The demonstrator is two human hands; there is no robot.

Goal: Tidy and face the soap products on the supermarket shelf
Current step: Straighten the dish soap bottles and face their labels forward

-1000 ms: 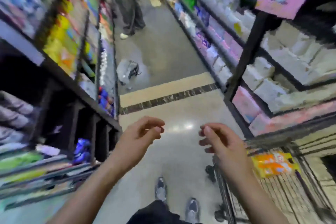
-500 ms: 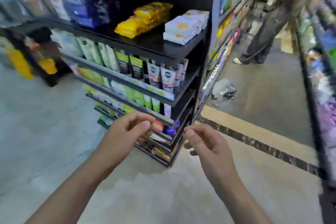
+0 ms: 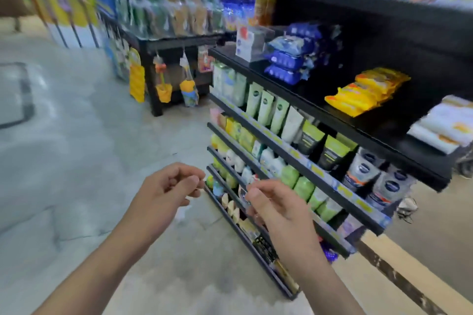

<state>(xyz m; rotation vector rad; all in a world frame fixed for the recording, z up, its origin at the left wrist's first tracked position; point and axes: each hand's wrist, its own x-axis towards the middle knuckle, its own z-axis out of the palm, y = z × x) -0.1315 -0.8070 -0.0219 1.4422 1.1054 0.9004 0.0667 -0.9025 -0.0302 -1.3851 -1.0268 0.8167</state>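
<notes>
1. The black tiered supermarket shelf unit (image 3: 302, 161) stands on the right of the head view, its long front edges running from upper left, far from the person, down to lower right.
2. On the top tier lie three stacks of flat soap packs: dark blue wrapped packs (image 3: 291, 59), then yellow and orange wrapped packs (image 3: 366, 92), then white packs with orange print (image 3: 445, 125) at the right end. Each stack's long axis lies across the tier, from its front edge back into the shelf.
3. A small white box with red print (image 3: 247, 41) stands upright just left of the blue packs.
4. On the tier below, pale green squeeze tubes (image 3: 266, 107) stand cap down, faces outward and tilted with the view; beside them to the right come dark tubes with lime green panels (image 3: 330, 151), then grey and white tubes with a blue round logo (image 3: 378, 179).
5. Lower tiers hold green and white packs, too blurred to tell apart.
6. The left hand (image 3: 163, 194) hangs over the grey concrete floor (image 3: 76, 161), fingers loosely curled, thumb near the forefinger, holding nothing.
7. The right hand (image 3: 279, 210) is in front of the lower tiers, fingers loosely curled and holding nothing; whether it touches a shelf cannot be told.
8. The two hands are near each other but apart.
</notes>
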